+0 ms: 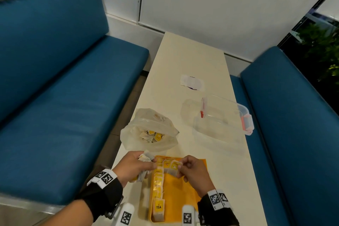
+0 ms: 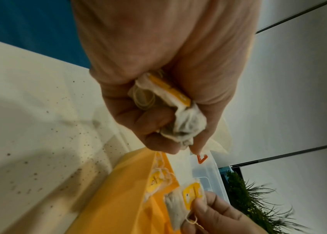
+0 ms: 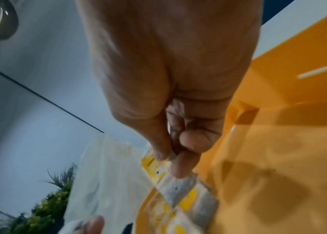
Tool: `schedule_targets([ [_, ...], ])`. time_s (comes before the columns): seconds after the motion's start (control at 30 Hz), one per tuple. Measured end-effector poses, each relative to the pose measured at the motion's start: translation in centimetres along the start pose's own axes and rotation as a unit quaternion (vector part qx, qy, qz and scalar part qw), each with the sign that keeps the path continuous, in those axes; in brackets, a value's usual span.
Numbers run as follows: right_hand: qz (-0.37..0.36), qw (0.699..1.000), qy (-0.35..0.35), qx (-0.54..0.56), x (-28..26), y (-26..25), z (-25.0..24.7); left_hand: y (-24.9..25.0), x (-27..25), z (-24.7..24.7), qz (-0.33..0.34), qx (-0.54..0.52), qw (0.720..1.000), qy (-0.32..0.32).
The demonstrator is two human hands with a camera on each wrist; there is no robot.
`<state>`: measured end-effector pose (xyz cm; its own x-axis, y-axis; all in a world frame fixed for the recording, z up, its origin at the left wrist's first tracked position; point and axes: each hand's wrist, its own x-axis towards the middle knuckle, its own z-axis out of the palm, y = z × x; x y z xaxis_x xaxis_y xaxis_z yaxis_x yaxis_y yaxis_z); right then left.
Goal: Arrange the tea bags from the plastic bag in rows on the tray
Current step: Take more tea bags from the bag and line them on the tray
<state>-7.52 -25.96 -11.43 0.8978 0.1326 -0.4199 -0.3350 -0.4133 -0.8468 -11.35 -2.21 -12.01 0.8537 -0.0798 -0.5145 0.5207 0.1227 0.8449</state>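
An orange tray [image 1: 183, 189] lies at the near end of the table, with a row of yellow-tagged tea bags [image 1: 158, 183] along its left side. My left hand [image 1: 134, 166] grips a bunch of tea bags [image 2: 170, 110] at the tray's far left corner. My right hand [image 1: 190, 169] pinches a single tea bag [image 1: 173, 167] just above the tray's far edge; its thumb and fingers [image 3: 178, 167] hold that tea bag [image 3: 176, 188] by its top. The open plastic bag [image 1: 150, 130] with more tea bags sits just beyond the tray.
A clear plastic box [image 1: 222, 117] with red clips stands to the right on the cream table [image 1: 192, 57]; a white wrapper [image 1: 191, 82] lies farther back. Blue benches [image 1: 64, 97] flank the table on both sides. Dark crumbs [image 2: 58, 142] speckle the tabletop.
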Motion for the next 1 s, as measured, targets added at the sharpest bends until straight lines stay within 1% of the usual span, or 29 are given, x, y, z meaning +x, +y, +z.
schedule_targets([
  [0.17,0.056,0.996,-0.041,-0.059,1.5,1.3,0.3,-0.9,0.4,0.3,-0.009,0.024,1.000,-0.013],
  [0.3,0.072,0.993,-0.046,-0.085,2.3,0.9,1.1,-1.3,0.6,0.7,-0.013,0.038,0.999,-0.013],
  [0.43,0.078,0.994,0.008,-0.080,2.8,1.5,2.0,-1.6,0.9,0.7,-0.017,0.048,0.999,-0.009],
  [0.57,0.088,0.995,0.044,-0.035,3.2,2.2,3.0,-1.8,1.3,0.5,-0.016,0.063,0.998,-0.009],
  [0.87,0.109,0.989,0.094,0.043,3.6,2.4,4.6,-1.7,1.5,0.0,0.014,0.116,0.993,-0.024],
  [1.0,0.113,0.987,0.099,0.062,3.1,1.9,4.7,-1.7,1.6,-0.3,0.022,0.124,0.991,-0.040],
])
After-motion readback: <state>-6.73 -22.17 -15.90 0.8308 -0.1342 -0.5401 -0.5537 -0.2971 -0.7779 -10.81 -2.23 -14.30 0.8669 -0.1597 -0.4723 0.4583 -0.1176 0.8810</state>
